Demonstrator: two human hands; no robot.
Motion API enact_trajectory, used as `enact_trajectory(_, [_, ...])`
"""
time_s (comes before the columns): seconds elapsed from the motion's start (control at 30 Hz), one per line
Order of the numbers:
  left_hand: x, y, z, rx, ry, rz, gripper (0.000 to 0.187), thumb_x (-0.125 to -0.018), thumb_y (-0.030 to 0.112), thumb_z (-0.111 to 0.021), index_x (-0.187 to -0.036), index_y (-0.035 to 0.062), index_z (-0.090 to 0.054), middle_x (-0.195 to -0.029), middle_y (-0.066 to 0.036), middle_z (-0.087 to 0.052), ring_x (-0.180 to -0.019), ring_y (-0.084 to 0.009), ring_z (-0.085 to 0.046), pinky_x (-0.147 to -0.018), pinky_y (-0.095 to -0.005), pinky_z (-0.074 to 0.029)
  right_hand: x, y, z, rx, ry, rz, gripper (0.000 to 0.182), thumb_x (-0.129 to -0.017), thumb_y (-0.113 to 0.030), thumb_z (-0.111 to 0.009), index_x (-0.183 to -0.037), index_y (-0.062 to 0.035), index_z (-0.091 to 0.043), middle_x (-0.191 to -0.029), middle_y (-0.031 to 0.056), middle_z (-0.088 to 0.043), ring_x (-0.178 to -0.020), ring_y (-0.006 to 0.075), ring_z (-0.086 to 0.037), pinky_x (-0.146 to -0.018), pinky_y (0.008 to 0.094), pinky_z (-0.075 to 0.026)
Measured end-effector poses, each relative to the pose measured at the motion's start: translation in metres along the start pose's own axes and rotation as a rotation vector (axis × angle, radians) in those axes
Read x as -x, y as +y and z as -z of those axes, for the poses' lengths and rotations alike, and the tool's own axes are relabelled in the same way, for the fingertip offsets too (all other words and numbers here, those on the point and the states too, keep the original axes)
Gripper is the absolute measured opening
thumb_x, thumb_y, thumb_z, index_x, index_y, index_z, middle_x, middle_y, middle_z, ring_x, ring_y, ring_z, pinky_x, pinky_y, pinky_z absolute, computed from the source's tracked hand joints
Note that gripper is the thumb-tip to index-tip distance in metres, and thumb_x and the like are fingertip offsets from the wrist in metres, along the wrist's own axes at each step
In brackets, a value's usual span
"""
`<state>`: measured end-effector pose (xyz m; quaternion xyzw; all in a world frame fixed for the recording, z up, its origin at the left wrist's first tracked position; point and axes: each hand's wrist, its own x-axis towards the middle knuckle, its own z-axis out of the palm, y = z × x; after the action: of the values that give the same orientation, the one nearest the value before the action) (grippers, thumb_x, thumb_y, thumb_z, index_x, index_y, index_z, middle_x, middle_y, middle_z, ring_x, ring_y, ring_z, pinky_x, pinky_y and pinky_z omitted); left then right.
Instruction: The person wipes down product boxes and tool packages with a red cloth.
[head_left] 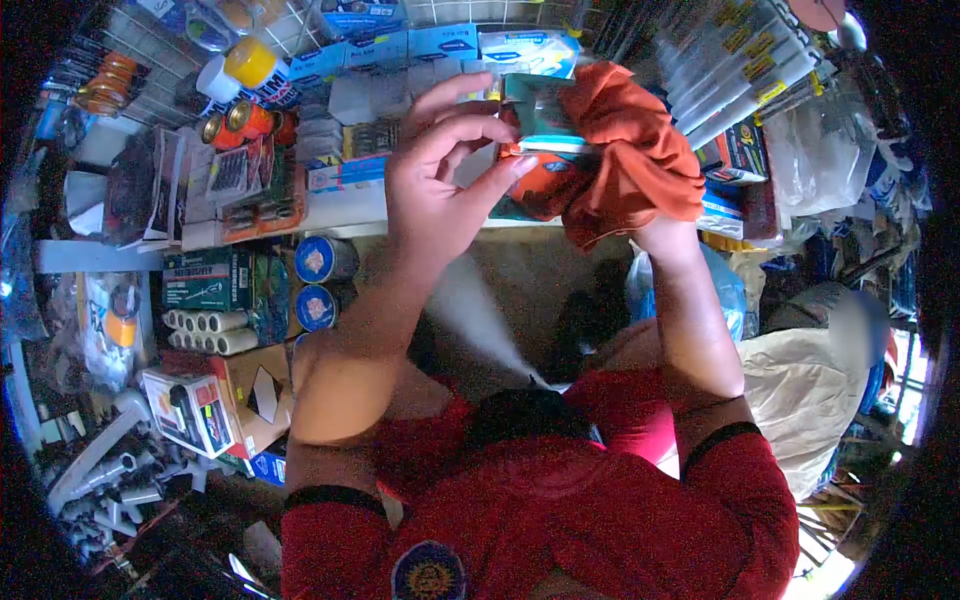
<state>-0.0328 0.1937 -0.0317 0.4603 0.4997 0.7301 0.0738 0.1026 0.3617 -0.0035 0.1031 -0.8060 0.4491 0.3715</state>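
Fingers (470, 125) of the left hand (440, 190) curled narrowly around the near edge of a teal packet (540, 115), thumb pressing its lower corner, while the right hand (650, 215) sat wrapped inside an orange cloth (630, 150) bunched against the packet's far side, its fingers hidden so I could not tell their spread. Both were raised in front of a shelf (350, 215) crowded with boxes, above 2 blue tape rolls (322, 260)

Two round blue tape rolls (322, 283) are counted just left of the raised left hand (440, 180); two copper-topped cans (238, 122) are counted farther up-left.
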Motion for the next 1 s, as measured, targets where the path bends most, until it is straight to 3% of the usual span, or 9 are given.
enact_trajectory(0.1, [-0.005, 0.006, 0.003, 0.041, -0.032, 0.029, 0.020, -0.078, -0.012, -0.075, -0.094, -0.0040, -0.067, -0.137, -0.013, -0.048, -0.109, -0.0184, -0.063, -0.095, -0.0317, -0.056, 0.009, -0.016, -0.006, -0.088, 0.095, -0.275, 0.017, -0.095, -0.006, -0.056, -0.110, -0.0017, -0.064, -0.121, 0.0129, -0.061, -0.117, 0.0235, -0.058, -0.102, 0.0355, -0.044])
enact_trajectory(0.2, [-0.004, 0.011, 0.003, 0.035, -0.034, 0.067, 0.016, -0.080, -0.009, -0.074, -0.093, -0.0027, -0.068, -0.137, -0.013, -0.048, -0.107, -0.0179, -0.063, -0.094, -0.0310, -0.055, 0.005, -0.005, 0.001, 0.030, 0.034, -0.113, 0.021, -0.098, -0.010, -0.056, -0.117, -0.0024, -0.062, -0.124, 0.0127, -0.061, -0.117, 0.0225, -0.058, -0.102, 0.0346, -0.045])
enact_trajectory(0.43, [-0.005, 0.013, 0.011, -0.221, -0.133, -0.045, 0.008, -0.083, -0.002, -0.073, -0.090, 0.0008, -0.068, -0.138, -0.013, -0.048, -0.105, -0.0183, -0.062, -0.092, -0.0301, -0.052, 0.015, 0.003, 0.003, 0.012, 0.070, -0.253, 0.021, -0.095, -0.008, -0.058, -0.114, -0.0035, -0.065, -0.121, 0.0125, -0.063, -0.112, 0.0240, -0.060, -0.099, 0.0352, -0.047])
enact_trajectory(0.53, [-0.006, 0.014, 0.011, -0.157, -0.178, -0.016, 0.016, -0.084, -0.003, -0.072, -0.099, 0.0003, -0.066, -0.138, -0.014, -0.050, -0.108, -0.0181, -0.061, -0.094, -0.0319, -0.053, 0.004, -0.010, -0.001, -0.079, 0.061, -0.216, 0.022, -0.093, -0.007, -0.060, -0.114, -0.0039, -0.066, -0.120, 0.0122, -0.064, -0.111, 0.0246, -0.061, -0.098, 0.0356, -0.047])
enact_trajectory(0.6, [-0.006, 0.018, 0.007, 0.041, -0.110, 0.132, 0.026, -0.087, -0.004, -0.069, -0.110, -0.0012, -0.059, -0.142, -0.017, -0.048, -0.106, -0.0122, -0.058, -0.083, -0.0250, -0.054, 0.010, -0.005, 0.001, 0.043, 0.045, -0.207, 0.021, -0.093, -0.006, -0.060, -0.113, -0.0041, -0.067, -0.118, 0.0112, -0.065, -0.111, 0.0234, -0.061, -0.097, 0.0345, -0.048])
enact_trajectory(0.63, [-0.005, 0.018, 0.008, 0.069, -0.126, 0.158, 0.031, -0.088, -0.002, -0.068, -0.116, -0.0004, -0.055, -0.141, -0.018, -0.048, -0.123, -0.0218, -0.053, -0.094, -0.0325, -0.054, 0.013, -0.002, 0.001, 0.164, 0.027, -0.197, 0.021, -0.092, -0.005, -0.061, -0.112, -0.0043, -0.068, -0.117, 0.0102, -0.065, -0.111, 0.0221, -0.061, -0.097, 0.0333, -0.048])
enact_trajectory(0.73, [-0.005, 0.027, 0.006, 0.026, -0.112, 0.202, 0.026, -0.089, 0.000, -0.068, -0.112, -0.0007, -0.057, -0.141, -0.018, -0.049, -0.124, -0.0220, -0.052, -0.095, -0.0353, -0.054, 0.022, 0.006, -0.004, 0.361, 0.018, -0.216, 0.022, -0.092, -0.003, -0.058, -0.112, -0.0047, -0.068, -0.116, 0.0096, -0.066, -0.111, 0.0213, -0.061, -0.099, 0.0325, -0.047])
enact_trajectory(0.83, [-0.007, 0.031, 0.008, 0.009, -0.091, 0.231, 0.025, -0.086, -0.002, -0.071, -0.108, -0.0011, -0.060, -0.135, -0.015, -0.051, -0.114, -0.0203, -0.059, -0.094, -0.0360, -0.056, 0.016, 0.004, -0.007, 0.136, 0.076, -0.187, 0.022, -0.090, -0.001, -0.060, -0.110, -0.0045, -0.069, -0.114, 0.0096, -0.066, -0.112, 0.0210, -0.060, -0.101, 0.0319, -0.046])
enact_trajectory(1.0, [0.000, 0.022, 0.008, 0.013, -0.093, 0.129, 0.017, -0.088, -0.003, -0.069, -0.104, -0.0025, -0.063, -0.136, -0.015, -0.050, -0.112, -0.0191, -0.060, -0.092, -0.0341, -0.057, 0.010, -0.012, -0.010, 0.180, 0.094, -0.212, 0.017, -0.089, -0.002, -0.062, -0.104, -0.0034, -0.071, -0.110, 0.0099, -0.068, -0.109, 0.0212, -0.061, -0.099, 0.0319, -0.047])
